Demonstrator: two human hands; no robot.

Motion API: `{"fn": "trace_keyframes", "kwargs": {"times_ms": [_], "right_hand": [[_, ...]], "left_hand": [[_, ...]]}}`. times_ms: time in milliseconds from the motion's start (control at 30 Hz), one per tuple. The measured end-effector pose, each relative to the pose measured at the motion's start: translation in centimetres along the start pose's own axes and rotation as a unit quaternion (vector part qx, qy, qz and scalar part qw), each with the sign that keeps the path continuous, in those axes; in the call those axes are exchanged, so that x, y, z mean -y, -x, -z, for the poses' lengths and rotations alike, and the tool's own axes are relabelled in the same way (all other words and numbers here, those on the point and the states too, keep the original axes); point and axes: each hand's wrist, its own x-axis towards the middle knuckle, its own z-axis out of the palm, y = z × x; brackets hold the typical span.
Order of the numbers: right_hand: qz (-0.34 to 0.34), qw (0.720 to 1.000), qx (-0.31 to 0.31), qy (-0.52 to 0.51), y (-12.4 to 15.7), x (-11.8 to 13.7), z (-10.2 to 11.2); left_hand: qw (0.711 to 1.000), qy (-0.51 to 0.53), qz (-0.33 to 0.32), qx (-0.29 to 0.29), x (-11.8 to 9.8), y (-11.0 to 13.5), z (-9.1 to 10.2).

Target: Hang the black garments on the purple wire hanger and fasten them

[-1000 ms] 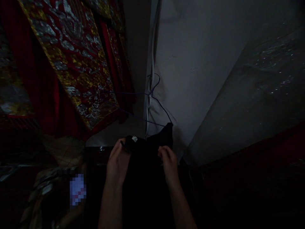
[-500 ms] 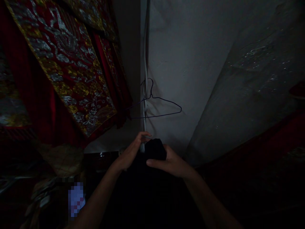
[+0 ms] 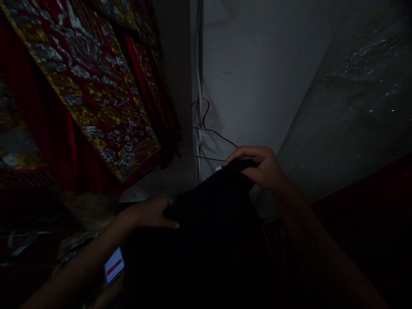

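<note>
I hold a black garment [image 3: 209,227] stretched out between both hands in a dim corner. My left hand [image 3: 146,213] grips its lower left edge, thumb on top. My right hand [image 3: 259,165] is closed on its upper right edge, raised close to a thin wire hanger [image 3: 209,143] that hangs against the white wall. Most of the garment hangs dark below my arms, and its shape is hard to make out.
Red cloth with gold and silver embroidery [image 3: 90,86] hangs at the left. A white cable [image 3: 198,86] runs down the wall corner. A grey glittery fabric [image 3: 354,98] slopes at the right. A small lit screen [image 3: 113,266] glows at the lower left.
The garment was bunched between my hands near the middle; now it is spread wide. My right hand rose toward the hanger and my left hand dropped to the left.
</note>
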Motion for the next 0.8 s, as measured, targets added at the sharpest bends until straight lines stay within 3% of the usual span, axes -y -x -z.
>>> {"fn": "trace_keyframes", "kwargs": {"times_ms": [100, 167, 267, 333, 467, 533, 633, 800], "right_hand": [[-0.009, 1.0, -0.024, 0.012, -1.0, -1.5, 0.2], [-0.039, 0.998, -0.052, -0.023, -2.0, -3.7, -0.5], [-0.16, 0.979, -0.065, -0.112, -3.5, -8.2, -2.7], [-0.218, 0.968, -0.068, -0.106, -4.3, -11.1, -4.4], [-0.234, 0.966, -0.09, -0.054, -5.1, -14.8, -5.9], [-0.225, 0.968, -0.098, -0.044, -5.0, -15.4, -5.3], [-0.195, 0.974, -0.108, -0.024, -4.4, -15.3, -3.3], [-0.127, 0.986, -0.106, 0.024, -2.7, -13.6, 0.1]], "left_hand": [[0.988, -0.125, 0.035, 0.085, -0.9, -1.1, 3.2], [0.982, -0.167, 0.014, 0.089, -1.8, -1.7, 4.5], [0.981, -0.19, -0.044, 0.026, -2.8, -1.9, 4.9], [0.981, -0.183, -0.065, -0.019, -3.2, -1.8, 4.6], [0.969, -0.206, -0.114, -0.075, -2.9, -2.0, 4.4], [0.947, -0.274, -0.128, -0.106, -2.3, -2.2, 4.9], [0.919, -0.36, -0.094, -0.13, -1.1, -2.6, 5.5], [0.912, -0.381, -0.06, -0.137, -0.1, -3.4, 4.6]]}}
